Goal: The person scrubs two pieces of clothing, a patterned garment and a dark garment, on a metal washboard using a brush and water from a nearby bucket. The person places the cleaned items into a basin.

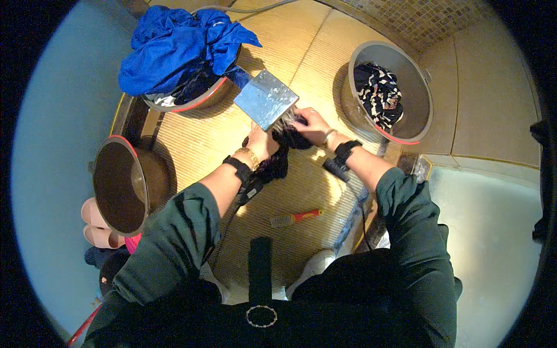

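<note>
Both of my hands are on a bunch of dark wet-looking fabric [278, 163], below a square metal-looking plate [266, 100] that hides part of them. My left hand [261, 145] has its fingers curled around the dark cloth. My right hand [312, 126] pinches the cloth's paler, greyish part beside the plate's lower right edge. Both wrists wear black bands. On the ribbed floor nearer my feet lies a brush [296, 218] with a red and yellow handle.
A bucket heaped with blue cloth [169, 52] stands at upper left, another bucket [98, 182] below it. A grey bucket [424, 100] at right holds black-and-white patterned cloth [380, 93]. Pink slippers [100, 237] lie at left. A hose [243, 9] crosses the top.
</note>
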### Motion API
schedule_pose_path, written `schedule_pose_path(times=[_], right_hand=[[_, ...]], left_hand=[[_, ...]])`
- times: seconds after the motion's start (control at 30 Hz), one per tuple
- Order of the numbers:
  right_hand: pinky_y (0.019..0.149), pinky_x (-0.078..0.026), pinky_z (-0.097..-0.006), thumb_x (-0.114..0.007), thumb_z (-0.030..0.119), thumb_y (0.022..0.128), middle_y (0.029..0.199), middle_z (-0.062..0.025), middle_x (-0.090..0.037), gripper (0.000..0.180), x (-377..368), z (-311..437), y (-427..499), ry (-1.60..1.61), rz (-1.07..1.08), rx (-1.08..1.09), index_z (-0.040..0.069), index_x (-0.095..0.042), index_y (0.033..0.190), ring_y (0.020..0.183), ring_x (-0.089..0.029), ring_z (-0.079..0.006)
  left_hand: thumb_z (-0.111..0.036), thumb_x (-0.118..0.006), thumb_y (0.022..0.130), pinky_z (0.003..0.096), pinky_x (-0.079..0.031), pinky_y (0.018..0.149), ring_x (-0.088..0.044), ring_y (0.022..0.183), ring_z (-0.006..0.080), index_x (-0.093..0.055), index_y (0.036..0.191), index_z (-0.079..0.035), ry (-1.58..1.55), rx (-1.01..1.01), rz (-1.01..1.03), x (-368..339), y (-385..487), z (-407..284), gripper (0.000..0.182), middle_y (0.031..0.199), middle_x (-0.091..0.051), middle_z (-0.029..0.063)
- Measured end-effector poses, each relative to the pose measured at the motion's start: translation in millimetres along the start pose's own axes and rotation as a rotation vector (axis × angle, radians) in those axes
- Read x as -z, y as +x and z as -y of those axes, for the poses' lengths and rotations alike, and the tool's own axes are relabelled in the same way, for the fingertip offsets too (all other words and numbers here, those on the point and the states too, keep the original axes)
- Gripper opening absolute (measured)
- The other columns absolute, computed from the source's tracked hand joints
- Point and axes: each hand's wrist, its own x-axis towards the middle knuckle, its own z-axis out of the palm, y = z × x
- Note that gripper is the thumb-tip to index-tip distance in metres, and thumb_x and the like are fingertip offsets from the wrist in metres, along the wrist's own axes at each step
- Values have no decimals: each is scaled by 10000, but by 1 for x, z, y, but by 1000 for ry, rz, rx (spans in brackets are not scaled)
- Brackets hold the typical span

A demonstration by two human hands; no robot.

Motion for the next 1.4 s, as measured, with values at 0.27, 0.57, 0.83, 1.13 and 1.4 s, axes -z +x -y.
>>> schedule_pose_path(times=[0.27,0.57,0.83,1.13,1.4], right_hand=[[866,-375,-550,-637,151,695,1077,-130,-561,174,-97,12,-106,-394,-276,533,122,-602,863,1052,-475,-380],[922,-409,-519,-660,165,668,1192,-170,-575,438,-30,-8,-9,-273,87,313,88,-623,1098,1117,-501,-400],[979,-441,-486,-685,180,622,1194,-159,-577,406,-26,15,-52,39,-213,329,106,-616,1015,1129,-521,-384],[945,-388,-558,-654,149,714,1159,-156,-595,326,-68,-19,-55,-258,-72,550,83,-613,1030,1174,-484,-401],[945,-367,-516,-657,91,673,1021,-110,-604,278,-19,3,-18,-61,259,407,116,-598,944,1098,-486,-387]], left_hand=[[-108,-711,663,518,-392,935,-446,1123,425,-483,1335,22,83,-487,-28,12,-71,-11,722,1180,-466,227],[-169,-684,817,407,-386,1085,-504,1276,298,-532,1300,-34,69,-154,301,-19,18,33,524,1341,-557,182],[-238,-805,675,440,-475,959,-587,1091,325,-606,1169,-71,-543,-147,-49,10,-33,-4,558,1121,-639,196],[-192,-775,600,502,-438,823,-480,968,422,-526,958,23,18,-235,101,-17,-60,-1,486,1019,-498,245],[-102,-859,512,403,-427,966,-493,1039,372,-471,1188,-24,-178,-177,-10,3,-44,-10,783,1099,-503,158]])
